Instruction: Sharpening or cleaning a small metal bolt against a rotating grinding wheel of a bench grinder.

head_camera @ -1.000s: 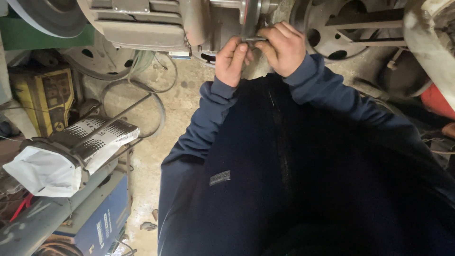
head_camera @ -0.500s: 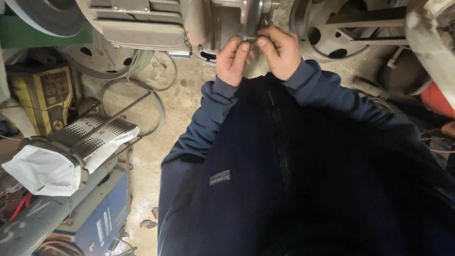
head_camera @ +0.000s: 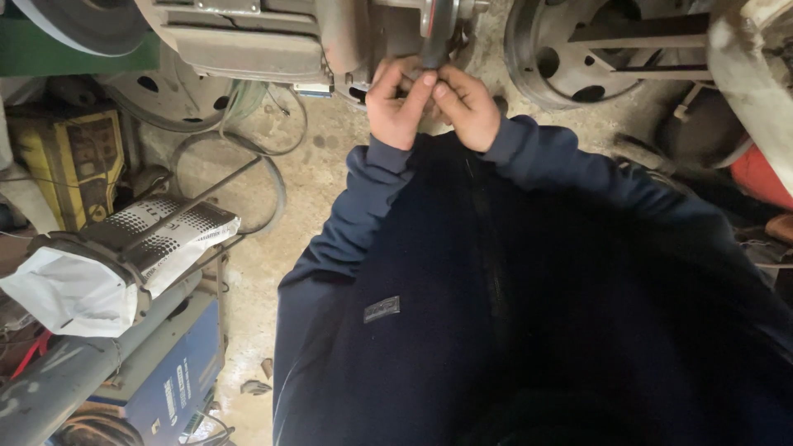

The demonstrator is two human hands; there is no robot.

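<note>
Hands close together under the grey machine [head_camera: 248, 37]: left hand [head_camera: 398, 103] and right hand [head_camera: 464, 106] both pinch a small dark metal piece [head_camera: 431, 58] against the grinding wheel [head_camera: 439, 21]. Since a second ago, view shifted; grip unchanged, so work continues.

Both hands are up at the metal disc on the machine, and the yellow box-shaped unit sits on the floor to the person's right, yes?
Not quite. In the head view both the left hand and the right hand are indeed up at the metal disc on the machine, but the yellow box-shaped unit sits to the person's left, not the right.
</note>
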